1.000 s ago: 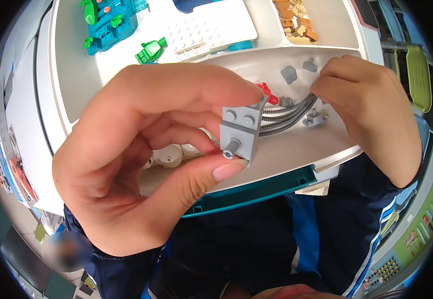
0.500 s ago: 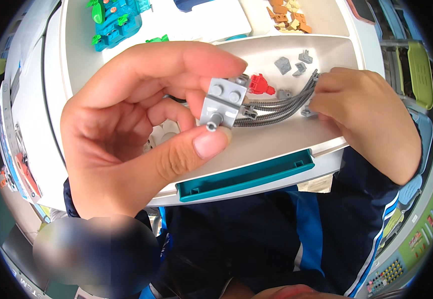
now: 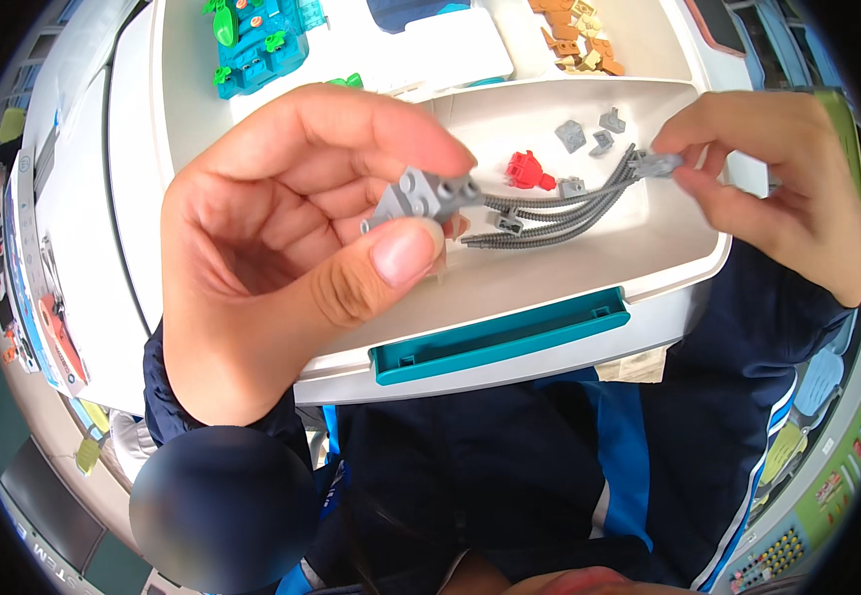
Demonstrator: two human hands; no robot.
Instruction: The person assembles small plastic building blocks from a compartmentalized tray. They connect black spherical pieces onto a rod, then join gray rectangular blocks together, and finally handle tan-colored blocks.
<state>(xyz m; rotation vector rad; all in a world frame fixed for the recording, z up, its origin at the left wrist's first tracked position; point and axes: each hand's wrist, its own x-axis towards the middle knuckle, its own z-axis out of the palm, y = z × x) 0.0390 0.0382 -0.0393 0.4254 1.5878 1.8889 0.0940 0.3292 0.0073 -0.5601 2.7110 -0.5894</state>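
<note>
My left hand (image 3: pixel 282 238) is raised close to the camera and pinches a small grey studded brick assembly (image 3: pixel 420 195) between thumb and forefinger. My right hand (image 3: pixel 787 183) holds a tiny grey piece (image 3: pixel 656 164) between its fingertips over the right side of a white tray (image 3: pixel 589 283). In the tray lie several grey ribbed hoses (image 3: pixel 559 213), a red piece (image 3: pixel 526 171) and a few small grey bricks (image 3: pixel 589 134).
The tray has a teal handle (image 3: pixel 500 337) at its near edge. Behind it stand a teal brick build with green parts (image 3: pixel 257 45), a white plate (image 3: pixel 430 40) and tan pieces (image 3: pixel 574 30). Booklets (image 3: pixel 34 288) lie at the left.
My left hand has turned the grey assembly and moved it slightly up. My right hand has lifted out of the tray's pile with a small grey piece pinched in its fingertips.
</note>
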